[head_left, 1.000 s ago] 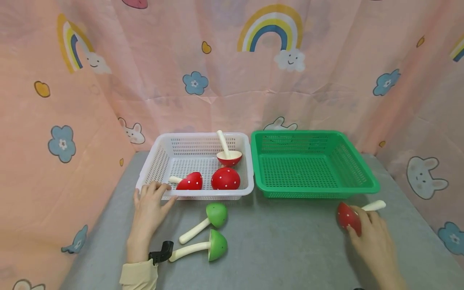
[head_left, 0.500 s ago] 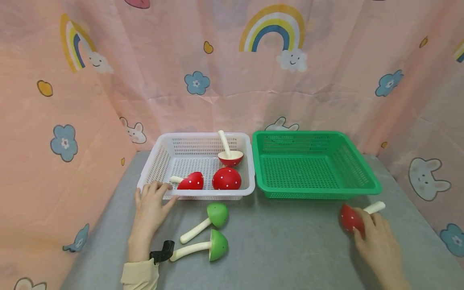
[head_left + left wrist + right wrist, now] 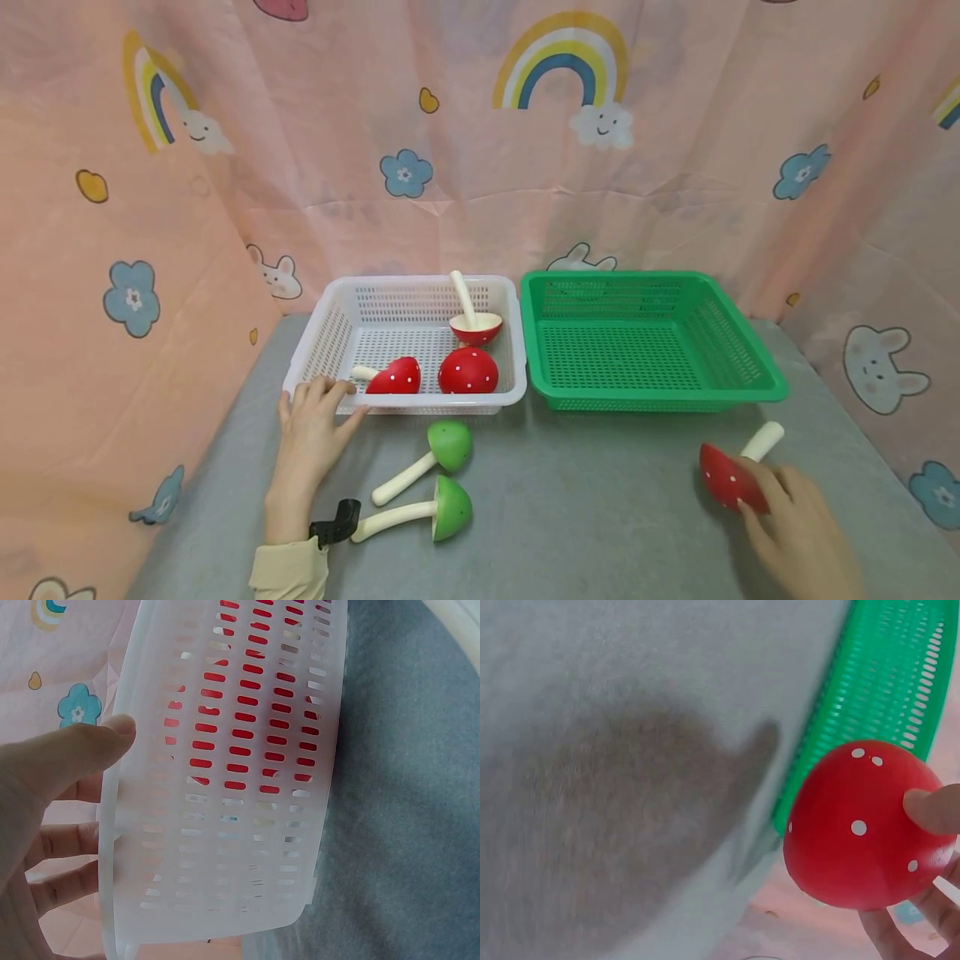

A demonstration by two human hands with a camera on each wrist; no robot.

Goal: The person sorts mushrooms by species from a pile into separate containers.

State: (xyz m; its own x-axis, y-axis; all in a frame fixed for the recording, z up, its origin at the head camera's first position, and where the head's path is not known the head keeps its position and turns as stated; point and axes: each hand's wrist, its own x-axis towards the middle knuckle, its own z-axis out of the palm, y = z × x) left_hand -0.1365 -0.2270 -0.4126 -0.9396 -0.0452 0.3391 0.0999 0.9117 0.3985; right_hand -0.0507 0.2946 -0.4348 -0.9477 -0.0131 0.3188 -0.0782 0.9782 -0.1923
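Observation:
My left hand (image 3: 309, 437) grips the front-left rim of the white plastic basket (image 3: 427, 400). In the left wrist view the thumb lies over the near side of the rim, with the fingers behind it. Inside that basket are three red toy mushrooms with white dots: one on its side (image 3: 403, 377), one cap up (image 3: 468, 371), one stem up (image 3: 476, 331). At the front right, my right hand (image 3: 802, 525) holds another red toy mushroom (image 3: 723, 479) by its cap, white stem pointing up and away. Its shadow falls on the cloth in the right wrist view.
A green basket (image 3: 652, 396) stands right beside the white one. Two green toy mushrooms, a rear one (image 3: 450, 444) and a front one (image 3: 452, 508), lie on the grey tabletop (image 3: 585, 500) before the white basket. A printed pink curtain (image 3: 337, 167) surrounds the table.
My right hand has drawn the red mushroom a little toward me, and its stem has tilted more upright. The left hand and the baskets stay in place.

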